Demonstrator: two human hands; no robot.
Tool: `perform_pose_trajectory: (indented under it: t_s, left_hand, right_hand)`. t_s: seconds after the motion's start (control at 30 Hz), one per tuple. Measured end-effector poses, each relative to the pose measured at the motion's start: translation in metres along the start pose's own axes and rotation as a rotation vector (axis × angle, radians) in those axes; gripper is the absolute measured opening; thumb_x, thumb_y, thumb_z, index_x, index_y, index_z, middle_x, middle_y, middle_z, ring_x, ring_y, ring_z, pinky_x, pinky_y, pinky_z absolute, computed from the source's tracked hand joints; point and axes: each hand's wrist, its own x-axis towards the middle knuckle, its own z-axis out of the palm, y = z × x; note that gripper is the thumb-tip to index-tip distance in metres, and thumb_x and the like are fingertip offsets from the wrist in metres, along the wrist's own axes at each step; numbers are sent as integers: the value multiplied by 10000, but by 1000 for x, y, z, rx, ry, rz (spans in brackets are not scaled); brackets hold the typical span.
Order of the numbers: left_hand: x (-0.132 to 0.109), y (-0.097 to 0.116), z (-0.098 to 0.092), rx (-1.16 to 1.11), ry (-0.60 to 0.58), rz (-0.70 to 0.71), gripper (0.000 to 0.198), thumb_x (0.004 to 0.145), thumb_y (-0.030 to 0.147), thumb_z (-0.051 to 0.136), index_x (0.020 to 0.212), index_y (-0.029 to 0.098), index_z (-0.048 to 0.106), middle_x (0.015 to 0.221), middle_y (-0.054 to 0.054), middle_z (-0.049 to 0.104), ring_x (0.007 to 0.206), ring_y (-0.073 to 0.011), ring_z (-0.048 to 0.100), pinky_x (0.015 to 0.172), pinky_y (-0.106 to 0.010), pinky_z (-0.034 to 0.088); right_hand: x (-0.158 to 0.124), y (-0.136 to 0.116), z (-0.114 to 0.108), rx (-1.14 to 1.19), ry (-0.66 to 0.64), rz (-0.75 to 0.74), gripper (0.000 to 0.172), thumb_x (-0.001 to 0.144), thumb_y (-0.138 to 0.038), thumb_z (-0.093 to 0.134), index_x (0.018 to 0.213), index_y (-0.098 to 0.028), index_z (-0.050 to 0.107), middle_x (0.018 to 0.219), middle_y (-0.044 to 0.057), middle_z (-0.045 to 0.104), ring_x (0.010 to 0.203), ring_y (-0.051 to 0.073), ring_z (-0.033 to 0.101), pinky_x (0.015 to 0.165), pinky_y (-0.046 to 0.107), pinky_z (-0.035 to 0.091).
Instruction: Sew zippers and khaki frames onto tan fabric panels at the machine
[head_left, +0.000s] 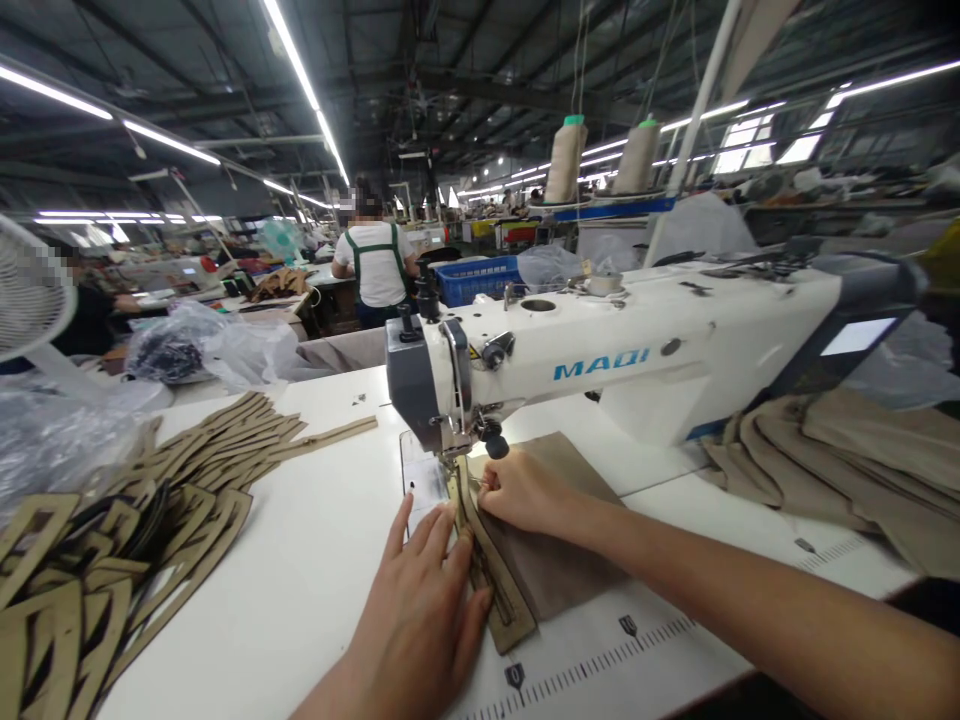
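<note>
My left hand (pixel 424 590) lies flat on a khaki fabric strip (pixel 510 605), its fingers stretched toward the needle and its thumb beside the strip. The strip has a stitched slot near its close end and runs under the presser foot (pixel 451 470) of a white sewing machine (pixel 637 360). Under and beside it lies a brown-grey fabric panel (pixel 570 570). Just right of the needle, my right hand (pixel 525 488) rests on the panel with its fingers curled into a pinch. What its fingertips hold, if anything, is hidden.
Slotted khaki strips (pixel 195 490) are piled on the left of the white table (pixel 300 620). Folded fabric panels (pixel 832 460) lie at right. Thread cones (pixel 566 160), a blue basket (pixel 476 280), plastic bags (pixel 217 340) and a fan (pixel 34 290) surround the machine. A person (pixel 375 260) works beyond.
</note>
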Motion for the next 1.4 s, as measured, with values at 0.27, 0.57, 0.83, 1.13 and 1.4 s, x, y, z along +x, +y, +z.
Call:
perform_pose_trajectory:
  t_s: [0.27,0.57,0.83,1.13,1.4]
  left_hand:
    - [-1,4,-5,-43,-100,-48,424,811,329,485,1195,148,506,1258,-133,548,1217,-293,448,1098,-549,193]
    - [-7,-2,8,27,-66,-23,491,835,374,455,1271,150,453,1285,-137,530,1243,-290,417,1099,-542,180]
    - [-3,-5,9,88,3,18,407,856,374,423,1181,162,544,1223,-117,583,1202,-265,465,1108,-509,151]
    - [6,-6,2,44,-122,-52,418,877,349,394,1225,147,507,1247,-106,564,1230,-256,433,1119,-517,128]
    - [14,-13,3,-7,-127,-61,423,864,342,425,1227,139,501,1242,-124,557,1227,-269,430,1105,-538,174]
  right_hand:
    - [-17,12,7,-141,110,-265,296,740,-128,485,990,-174,636,877,79,660,765,208,609,662,291,440]
    - [-35,36,32,-241,332,-823,505,636,-34,369,1072,-54,623,1223,180,557,798,231,664,623,321,550]
    - [-35,33,28,-139,173,-731,551,636,-62,416,1162,-56,583,1244,163,536,965,256,633,740,336,556]
    - [-26,35,25,-137,160,-693,571,633,-51,420,1180,-103,575,1256,108,540,998,223,619,817,309,532]
    - [-11,36,28,-72,177,-698,610,570,-45,410,1147,-119,596,1250,110,546,1016,222,611,849,320,517]
